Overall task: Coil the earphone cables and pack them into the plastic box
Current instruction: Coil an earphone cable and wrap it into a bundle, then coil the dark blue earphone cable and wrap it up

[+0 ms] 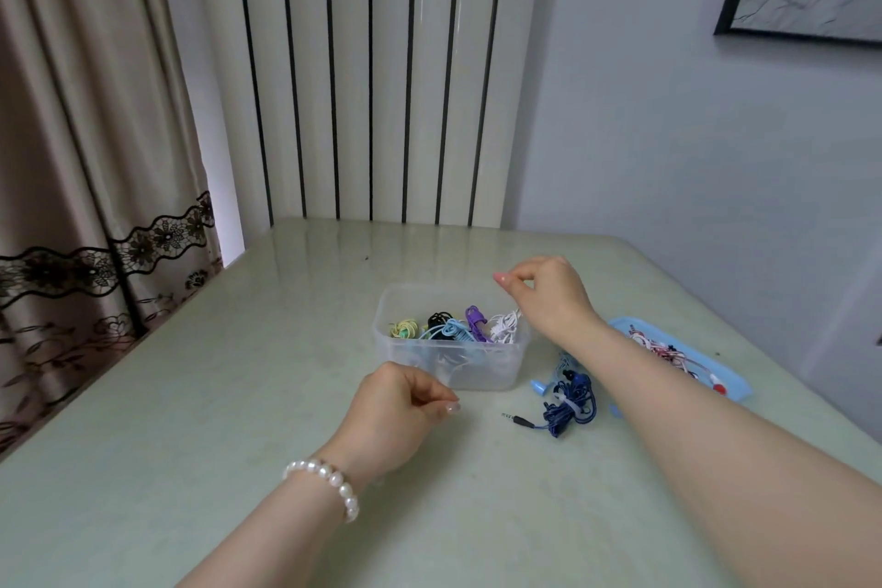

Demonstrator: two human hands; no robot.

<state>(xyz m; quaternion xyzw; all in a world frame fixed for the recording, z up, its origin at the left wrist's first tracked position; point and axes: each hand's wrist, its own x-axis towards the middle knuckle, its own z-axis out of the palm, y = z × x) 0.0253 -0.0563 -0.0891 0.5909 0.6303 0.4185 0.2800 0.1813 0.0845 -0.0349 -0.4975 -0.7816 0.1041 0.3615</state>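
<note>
While hovering over the pale green table (238, 372), held both hands with fingers curled. Kept the left hand (396, 411), with a pearl bracelet (329, 482) on its wrist, just near of the clear plastic box (396, 349), thumb and forefinger tips pinched together; could not tell whether anything thin sat between them. Raised the right hand (549, 296) above the box's far right corner, fingers likewise curled and pinched, with no held thing made out. Lay coiled inside the box, in a row from left to right: yellow earphones (404, 329), black earphones (439, 321), light blue earphones (456, 332), purple earphones (476, 322) and white earphones (506, 325). Rested on the table just right of the box: a dark blue earphone bundle (570, 403), its jack plug (518, 419) pointing left. Sat farther right, partly hidden by the right forearm: a blue lid (735, 384) carrying red and white earphones (668, 353).
</note>
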